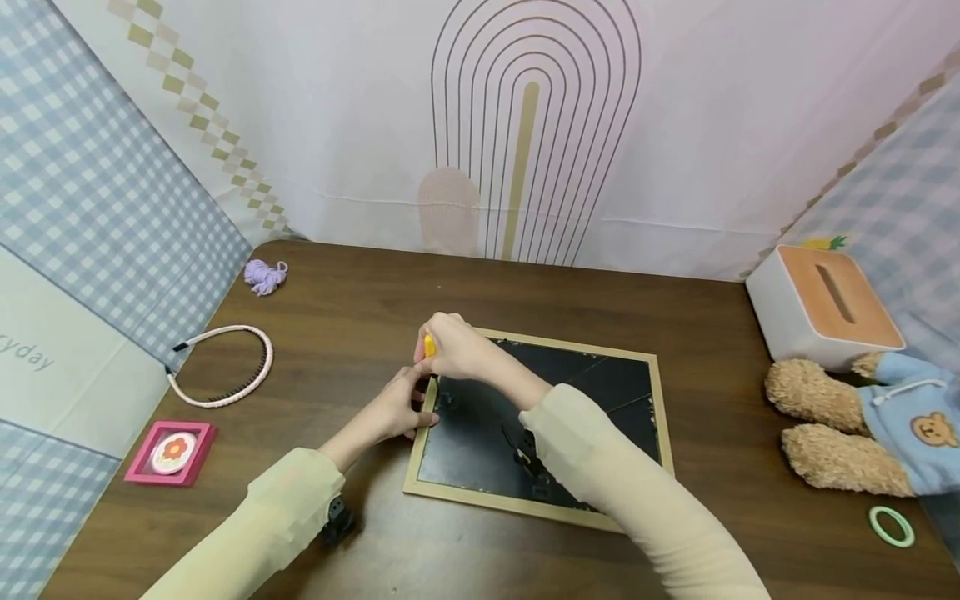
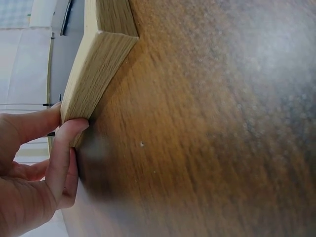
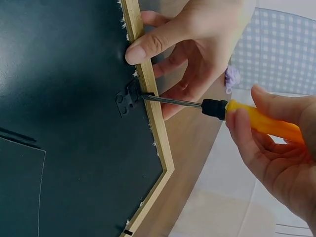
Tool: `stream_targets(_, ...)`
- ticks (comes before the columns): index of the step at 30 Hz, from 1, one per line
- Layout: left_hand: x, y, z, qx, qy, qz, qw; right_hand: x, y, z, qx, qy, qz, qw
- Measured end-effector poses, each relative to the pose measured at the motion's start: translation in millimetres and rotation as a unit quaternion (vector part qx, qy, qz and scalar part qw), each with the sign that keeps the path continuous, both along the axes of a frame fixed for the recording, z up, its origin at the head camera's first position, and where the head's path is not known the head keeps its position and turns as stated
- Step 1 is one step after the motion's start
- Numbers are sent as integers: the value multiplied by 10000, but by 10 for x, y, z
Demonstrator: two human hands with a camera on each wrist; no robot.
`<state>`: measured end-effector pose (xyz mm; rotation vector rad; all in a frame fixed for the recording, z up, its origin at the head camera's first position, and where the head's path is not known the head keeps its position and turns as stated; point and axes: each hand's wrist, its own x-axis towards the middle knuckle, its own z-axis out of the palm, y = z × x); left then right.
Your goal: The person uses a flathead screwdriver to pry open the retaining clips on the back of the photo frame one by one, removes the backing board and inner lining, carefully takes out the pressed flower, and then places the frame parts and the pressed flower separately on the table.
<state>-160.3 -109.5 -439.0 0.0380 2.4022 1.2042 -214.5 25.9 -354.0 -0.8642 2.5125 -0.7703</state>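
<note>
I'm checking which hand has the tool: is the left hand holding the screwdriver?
No, the right hand grips the screwdriver by its yellow handle, while the left hand holds the wooden frame.

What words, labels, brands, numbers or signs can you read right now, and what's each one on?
"ryday": on the white cloth panel at the head view's left edge, where its start is cut off.
I can read no other text, including on the screwdriver or the framed black board.
</note>
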Motion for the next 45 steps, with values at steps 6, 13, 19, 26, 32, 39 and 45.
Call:
stream_targets(6, 9, 11, 19, 56, -16, 41, 10000, 5, 38, 4, -57, -119, -283, 9995)
stream_targets(13, 40, 23, 4, 43, 79, 11, 10000, 27, 390, -188, -717, -776, -1247, 9865)
stream_targets(19, 76, 51, 3, -115, 255, 61, 9996, 112, 1067, -297, -2432, -1550, -2123, 9337)
stream_targets(26, 57, 93, 38, -265, 229, -21, 9994, 406, 2059, -335, -3569, -1985, -2678, 8726)
stream_targets(32, -160, 110, 64, -549, 132, -357, 9978, 658, 2803, -570, -4720, -2099, -2756, 8106)
stream_targets(39, -602, 107, 130, -1062, 449, -1056, 9877, 1019, 3399, -819, -5252, -2139, -3044, 7653)
stream_targets(45, -950, 158, 178, -2310, 1237, -1545, 9526, 1354, 3509, -804, -5281, -2418, -3526, 7337)
